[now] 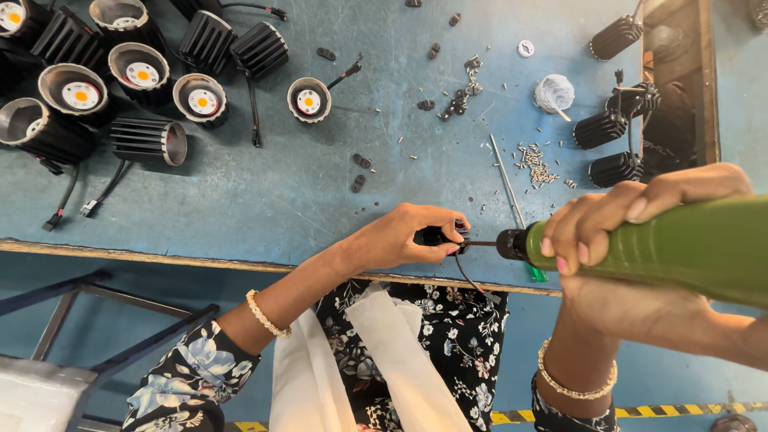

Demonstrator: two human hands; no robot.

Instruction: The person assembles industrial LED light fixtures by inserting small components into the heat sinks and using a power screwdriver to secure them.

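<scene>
My left hand (400, 238) is closed around a small black part (436, 235) at the near edge of the blue table (288, 192); a thin black wire hangs from the part. My right hand (632, 220) grips a green electric screwdriver (680, 248), held sideways. Its black chuck and thin bit (480, 242) point left and meet the small black part between my left fingers.
Several black finned lamp housings (140, 76) with round yellow-centred discs lie at the table's far left. More black housings (612, 128) sit at the right by a dark tray (704, 80). Loose screws (538, 166), small black clips (460, 96) and a thin metal rod (506, 178) are scattered mid-table.
</scene>
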